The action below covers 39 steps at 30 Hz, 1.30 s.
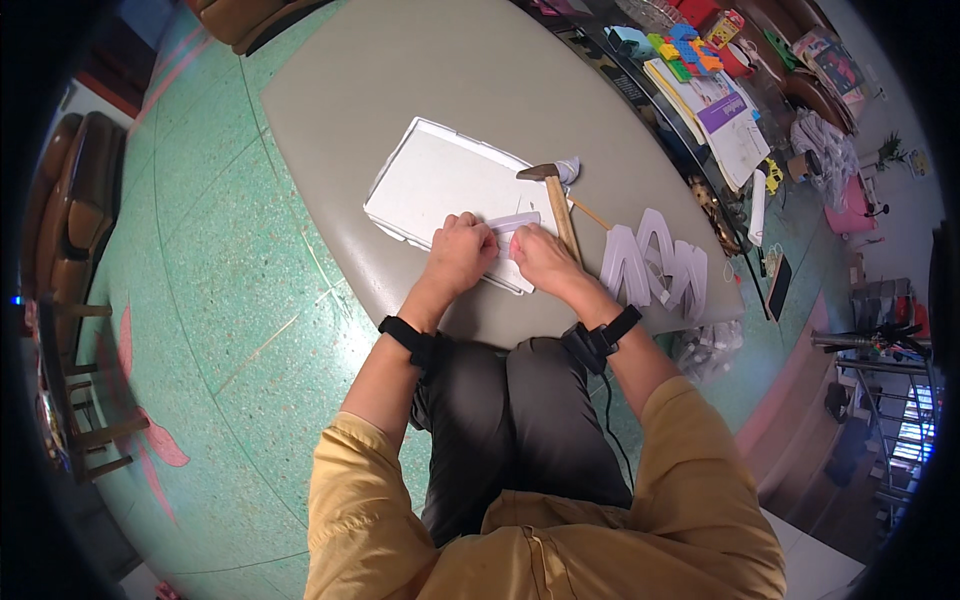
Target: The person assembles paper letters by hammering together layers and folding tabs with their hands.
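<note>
Both my hands are closed over a shallow white tray (420, 185) that looks like a box lid. A pale lilac plastic piece (518, 220) is between them, partly covered by my fingers. My left hand (462, 252) grips its left part with curled fingers. My right hand (543, 256) pinches at its right side. Beside the right hand lies a hammer (561, 212) with a wooden handle, its head across the tray's far right edge. A bunch of similar lilac pieces (655, 262), bent into zigzag shapes, rests right of the hammer.
The tray sits on a grey-beige padded table (400, 75). Behind the hammer head are a small crumpled whitish thing (570, 168) and a thin wooden stick (592, 213). Toy bricks (685, 52) and papers (728, 125) crowd a surface at far right. A clear plastic bag (712, 348) hangs near the table's right corner.
</note>
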### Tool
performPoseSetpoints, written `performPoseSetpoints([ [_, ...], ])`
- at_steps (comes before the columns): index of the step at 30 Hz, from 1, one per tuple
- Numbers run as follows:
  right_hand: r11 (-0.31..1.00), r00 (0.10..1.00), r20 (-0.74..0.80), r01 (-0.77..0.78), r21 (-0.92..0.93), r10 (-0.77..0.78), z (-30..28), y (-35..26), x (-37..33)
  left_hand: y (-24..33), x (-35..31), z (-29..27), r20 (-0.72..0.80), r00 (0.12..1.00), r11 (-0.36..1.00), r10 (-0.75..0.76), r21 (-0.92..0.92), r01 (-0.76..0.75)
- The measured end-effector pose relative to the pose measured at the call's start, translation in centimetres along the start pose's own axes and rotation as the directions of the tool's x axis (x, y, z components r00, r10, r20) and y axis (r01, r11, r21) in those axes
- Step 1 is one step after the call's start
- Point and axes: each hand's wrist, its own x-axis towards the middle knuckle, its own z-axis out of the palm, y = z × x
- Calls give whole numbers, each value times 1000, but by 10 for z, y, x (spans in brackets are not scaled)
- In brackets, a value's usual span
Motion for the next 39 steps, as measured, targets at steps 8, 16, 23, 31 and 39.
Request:
performPoseSetpoints([
  [8, 990, 994, -22, -104, -92, 103, 5, -1, 4, 11, 1, 3, -11, 996, 985, -83, 152, 84],
  [16, 982, 915, -357, 168, -82, -186, 1, -6, -36, 14, 0, 2, -15, 992, 984, -122, 130, 123],
  [23, 884, 957, -105, 202, -422, -269, 14, -15, -46, 14, -1, 1, -24, 993, 987, -113, 116, 115],
  [31, 833, 961, -52, 206, -514, -270, 13, -16, -45, 11, -1, -2, -69, 993, 993, -95, 60, 99],
  [39, 781, 968, 1, 204, -590, -252, 18, -10, -43, -14, -15, -11, -92, 996, 954, -6, -298, -22],
])
